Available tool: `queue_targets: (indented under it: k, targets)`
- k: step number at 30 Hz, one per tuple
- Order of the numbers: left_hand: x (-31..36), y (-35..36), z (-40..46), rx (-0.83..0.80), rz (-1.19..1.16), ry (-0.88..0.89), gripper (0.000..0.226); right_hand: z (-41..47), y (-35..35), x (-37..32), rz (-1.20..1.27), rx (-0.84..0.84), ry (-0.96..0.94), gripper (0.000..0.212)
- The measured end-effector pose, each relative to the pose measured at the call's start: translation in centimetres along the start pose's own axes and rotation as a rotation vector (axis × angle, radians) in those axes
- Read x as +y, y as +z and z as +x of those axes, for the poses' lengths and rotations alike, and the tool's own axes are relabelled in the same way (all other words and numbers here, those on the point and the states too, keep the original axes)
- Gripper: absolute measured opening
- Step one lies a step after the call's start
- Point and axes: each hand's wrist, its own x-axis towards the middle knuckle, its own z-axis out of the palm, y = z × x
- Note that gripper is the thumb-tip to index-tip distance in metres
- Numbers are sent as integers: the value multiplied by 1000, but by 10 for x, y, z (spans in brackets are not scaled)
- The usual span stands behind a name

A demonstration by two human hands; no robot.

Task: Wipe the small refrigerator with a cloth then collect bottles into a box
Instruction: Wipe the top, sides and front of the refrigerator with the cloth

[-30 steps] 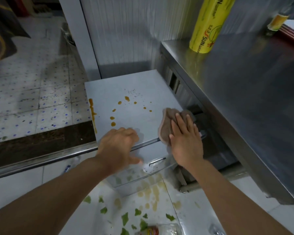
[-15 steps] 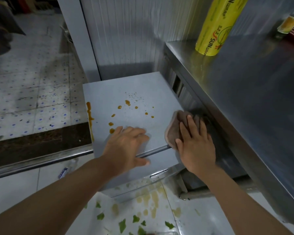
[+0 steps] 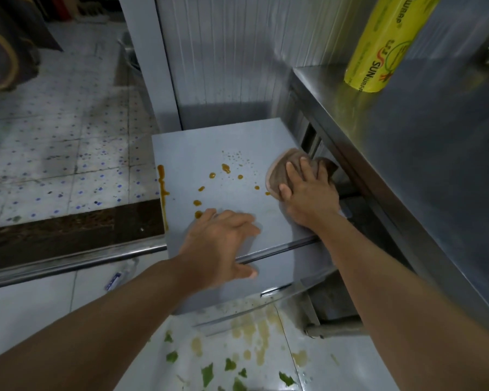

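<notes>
Brown cloth point(image 3: 283, 170) lies under the flat right hand point(image 3: 308, 193) (grip apart); left hand point(image 3: 218, 246) spread on the refrigerator point(image 3: 209, 153).

Refrigerator top point(image 3: 232, 142) open at rear; steel counter point(image 3: 407, 142) walls right edge, wall point(image 3: 226, 66) behind.

One small refrigerator point(image 3: 232, 153), one brown cloth point(image 3: 277, 173), two hands, one yellow roll of wrap point(image 3: 378, 52), one steel counter point(image 3: 435, 153). About ten orange drops on the refrigerator top.
</notes>
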Motion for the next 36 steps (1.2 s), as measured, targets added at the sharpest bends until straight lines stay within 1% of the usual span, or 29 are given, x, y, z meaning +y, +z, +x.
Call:
queue_targets:
  k: [2, 5, 8, 10, 11, 13, 16, 18, 20, 23, 25, 27, 29, 33, 36]
  targets:
    - [-4, -2, -21, 64, -32, -49, 64, -7, -2, -12, -14, -23, -42, 62]
    - [-15, -4, -57, 191, 5, -185, 49, -29, 0, -65, 14, -36, -175, 61]
    - [-25, -2, -80, 246, 19, -216, 46, -52, 0, -130, 93, -25, -287, 60]
    - [-28, -3, -86, 252, 9, -210, 46, -62, 1, -146, 121, -15, -355, 59]
    - [-28, -4, -87, 249, 1, -206, 45, -63, 1, -142, 125, -14, -376, 59]
    - [-29, -6, -89, 229, -29, -211, 43, -58, 1, -117, 122, -4, -338, 60]
    - [-35, -4, -94, 206, -80, -206, 37, -43, 1, -74, 78, -6, -91, 62]
    - [-39, -2, -97, 201, -94, -180, 35, -38, 2, -69, 41, -14, 0, 64]
    - [-42, 0, -100, 196, -114, -160, 38, -41, 2, -90, 36, -12, -24, 64]
    - [-52, 3, -113, 187, -138, -136, 42, -58, 6, -141, 43, 15, -175, 64]
    - [-59, 1, -124, 201, -143, -175, 42, -72, 9, -169, 59, 34, -225, 65]
    - [-73, -3, -137, 205, -150, -216, 42, -76, 12, -191, 54, 33, -222, 67]
    - [-86, -5, -146, 209, -141, -221, 41, -64, 12, -205, 21, 27, -215, 67]
    - [-100, -8, -157, 194, -122, -213, 40, -38, 2, -217, 12, -70, -218, 64]
    - [-104, -8, -163, 184, -110, -215, 41, -58, 1, -209, 33, -55, -279, 65]
